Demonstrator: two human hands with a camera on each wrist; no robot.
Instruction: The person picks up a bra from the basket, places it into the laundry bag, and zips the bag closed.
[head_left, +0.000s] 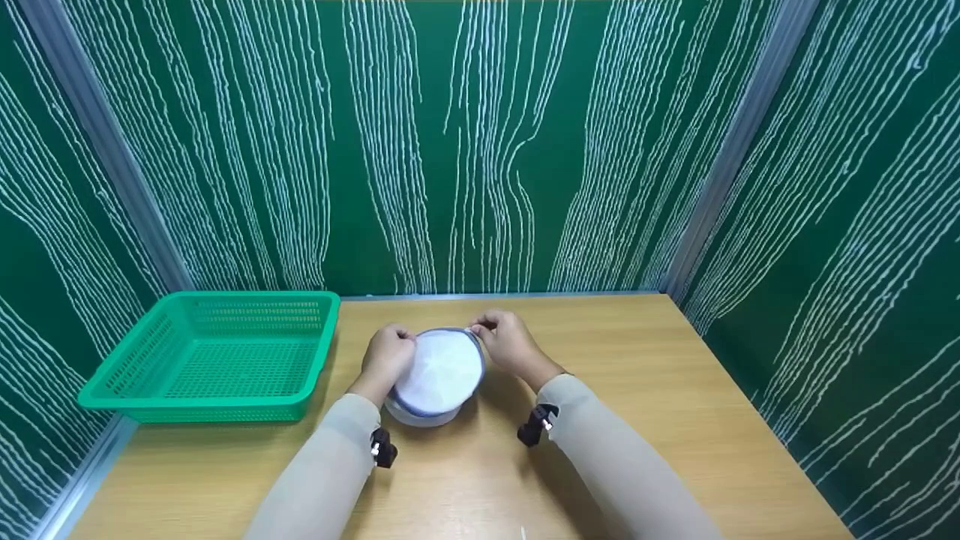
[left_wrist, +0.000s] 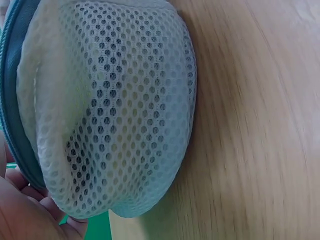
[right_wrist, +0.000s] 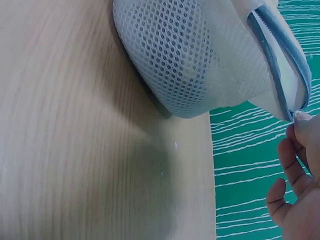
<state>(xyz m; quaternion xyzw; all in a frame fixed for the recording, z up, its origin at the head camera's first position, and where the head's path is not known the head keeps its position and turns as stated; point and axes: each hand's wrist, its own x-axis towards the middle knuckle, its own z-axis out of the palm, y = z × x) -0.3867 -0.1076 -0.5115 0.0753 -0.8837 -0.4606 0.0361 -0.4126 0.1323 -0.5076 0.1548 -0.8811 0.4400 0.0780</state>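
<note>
A round white mesh laundry bag [head_left: 441, 375] with a blue-grey zipper band [right_wrist: 270, 54] stands on the wooden table between both hands. My left hand [head_left: 386, 358] grips the left side of its rim, fingers tucked beneath the band in the left wrist view. On the far right of the rim, my right hand [head_left: 512, 346] pinches the zipper end between thumb and forefinger. Its other fingers [right_wrist: 287, 165] curl loosely. A gap shows along the zipper near that pinch. The mesh side [left_wrist: 120, 110] bulges out, and its contents are hidden.
A green plastic basket [head_left: 322, 352] stands at the table's left, beside the left hand. Green walls with white wavy lines [head_left: 495, 150] rise behind the table [head_left: 630, 360] and at both sides. A small black camera is strapped to each wrist.
</note>
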